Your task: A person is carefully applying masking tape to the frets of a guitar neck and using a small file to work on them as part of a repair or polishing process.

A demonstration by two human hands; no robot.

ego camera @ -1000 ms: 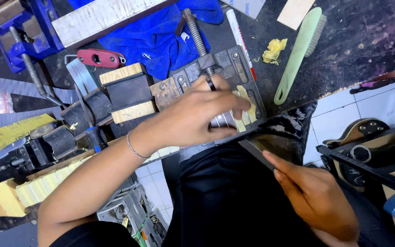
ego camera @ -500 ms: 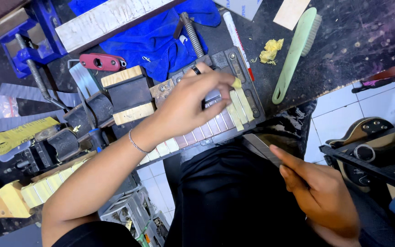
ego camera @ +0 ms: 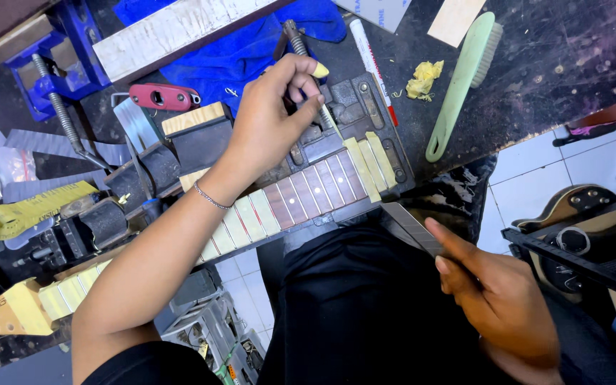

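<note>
Left hand (ego camera: 269,121): raised over the middle of the counter (ego camera: 572,64), fingers pinched together on a small scrap of yellow tape (ego camera: 320,70) at the fingertips; thin bracelet at the wrist.

Right hand (ego camera: 504,306): off the counter's near edge, above the dark lap, closed around a flat grey metal file (ego camera: 411,227), forefinger laid along it; the tool's tip is just beside the near edge.

Guitar neck (ego camera: 301,199): lies along the near edge of the counter, clamped in a dark vise; reddish fretboard with dot inlays bare in the middle, strips of pale yellow masking tape between the frets at both ends.

Green brush (ego camera: 461,82): toward the far right part of the counter, handle pointing at the near edge.

Crumpled yellow tape wad (ego camera: 423,77): just left of the brush.

White marker pen (ego camera: 371,57): between the wad and the left hand.

Blue cloth (ego camera: 222,50): far side, under a pale wooden board (ego camera: 172,28).

Red-handled tool (ego camera: 164,96): left of the cloth.

Blue vise (ego camera: 48,60): far left corner.
</note>
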